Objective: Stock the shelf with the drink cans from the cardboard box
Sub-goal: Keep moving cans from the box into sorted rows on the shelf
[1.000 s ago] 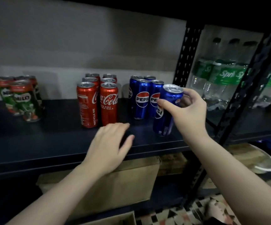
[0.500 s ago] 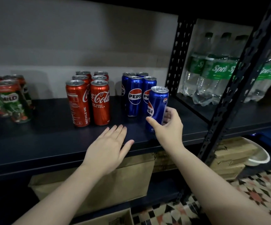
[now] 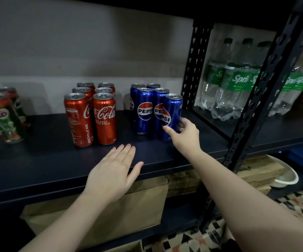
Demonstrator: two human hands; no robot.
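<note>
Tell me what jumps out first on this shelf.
The right hand grips a Pepsi can standing at the front right of the blue group. Left of it stand red Coke cans; the left hand lies flat on the shelf edge.

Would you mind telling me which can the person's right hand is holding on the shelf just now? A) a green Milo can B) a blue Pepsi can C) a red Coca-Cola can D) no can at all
B: the right hand curls round the lower part of the frontmost blue Pepsi can, while the left hand lies flat on the shelf.
</note>
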